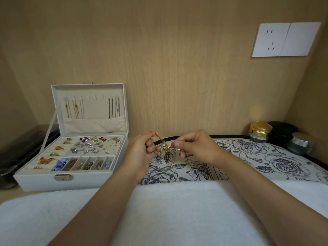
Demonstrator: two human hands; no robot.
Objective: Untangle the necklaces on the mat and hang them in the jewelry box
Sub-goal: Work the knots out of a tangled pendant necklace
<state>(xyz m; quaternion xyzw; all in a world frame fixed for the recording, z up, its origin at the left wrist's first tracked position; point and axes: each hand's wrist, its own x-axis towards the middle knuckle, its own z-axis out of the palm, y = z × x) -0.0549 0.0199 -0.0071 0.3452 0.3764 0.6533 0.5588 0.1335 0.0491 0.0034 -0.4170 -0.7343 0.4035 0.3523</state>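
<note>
A knot of gold and silver necklaces (166, 148) hangs between my hands above the flower-printed mat (266, 157). My left hand (142, 151) pinches a gold chain and lifts its end up to the left. My right hand (197, 148) pinches a thin silver chain on the right of the knot. Loose chain trails down onto the mat beneath. The white jewelry box (74, 178) stands open at the left; in its lid (90, 107) hang gold chains on the left hooks and dark chains on the right hooks, with the middle hooks bare.
The box's tray holds several brooches, beads and rings. A white towel (177, 210) covers the near edge. A gold jar (260, 131), a dark case (284, 130) and a silver-lidded jar (300, 143) stand at the back right. A wall socket (285, 39) sits high on the right.
</note>
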